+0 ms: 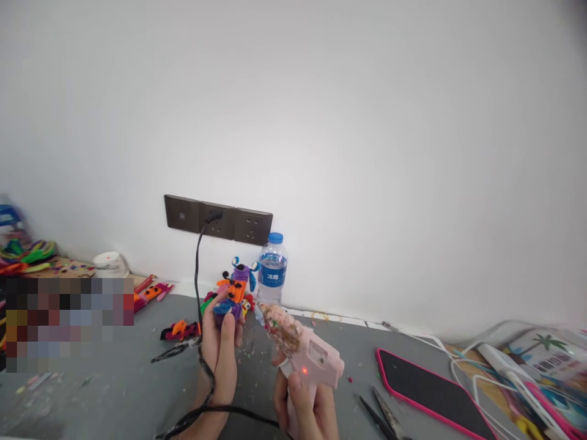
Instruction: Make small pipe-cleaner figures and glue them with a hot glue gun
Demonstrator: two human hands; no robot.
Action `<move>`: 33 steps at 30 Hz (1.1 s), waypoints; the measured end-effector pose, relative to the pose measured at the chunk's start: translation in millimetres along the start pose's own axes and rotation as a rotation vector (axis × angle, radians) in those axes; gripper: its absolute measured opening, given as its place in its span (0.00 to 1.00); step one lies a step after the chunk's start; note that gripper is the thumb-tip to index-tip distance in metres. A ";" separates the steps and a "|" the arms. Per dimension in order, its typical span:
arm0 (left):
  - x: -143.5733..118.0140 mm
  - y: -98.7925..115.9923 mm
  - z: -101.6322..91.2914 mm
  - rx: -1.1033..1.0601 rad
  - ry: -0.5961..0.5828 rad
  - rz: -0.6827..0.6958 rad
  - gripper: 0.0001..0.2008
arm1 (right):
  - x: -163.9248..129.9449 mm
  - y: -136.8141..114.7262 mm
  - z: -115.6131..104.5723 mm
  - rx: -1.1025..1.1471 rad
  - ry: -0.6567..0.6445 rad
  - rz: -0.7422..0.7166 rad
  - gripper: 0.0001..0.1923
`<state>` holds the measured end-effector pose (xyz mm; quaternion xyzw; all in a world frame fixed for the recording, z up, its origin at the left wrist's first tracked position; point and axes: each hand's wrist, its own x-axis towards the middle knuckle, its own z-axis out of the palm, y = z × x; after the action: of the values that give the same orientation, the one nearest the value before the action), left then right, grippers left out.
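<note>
Head view: left hand (220,354) raised over the grey surface (114,391), grip closed around a small pipe-cleaner figure (229,307) in blue, purple and orange. Thumb and fingertips wrap its lower part; the top sticks out above the hand.

Right hand (305,406) low in frame, grip closed on the handle of a pink glue gun (305,354). Red indicator lit on the gun body. Nozzle, crusted with glue residue, points up-left toward the figure, near it but apart. Black cord (198,275) runs from the wall socket panel (217,220) down past the left wrist and across the bottom of frame.

Behind the left hand: more pipe-cleaner figures (238,278) against the wall, water bottle (271,272) with a blue cap just beside them. Further craft pieces (178,330) lie left of the hand.

Right of the gun: phone (426,385) in a pink case, face up, flat on the surface. Scissors (380,415) between phone and right hand. White cables (463,366) at far right.
</note>
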<state>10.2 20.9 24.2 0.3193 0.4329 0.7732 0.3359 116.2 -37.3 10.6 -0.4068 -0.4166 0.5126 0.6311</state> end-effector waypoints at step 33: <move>-22.9 12.5 3.0 0.125 -0.078 0.086 0.22 | 2.9 -9.7 -3.6 0.147 -0.100 0.072 0.27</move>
<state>22.6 -0.9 31.9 0.3877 0.4528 0.7454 0.2983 123.0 -36.1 18.9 -0.3479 -0.3940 0.5838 0.6188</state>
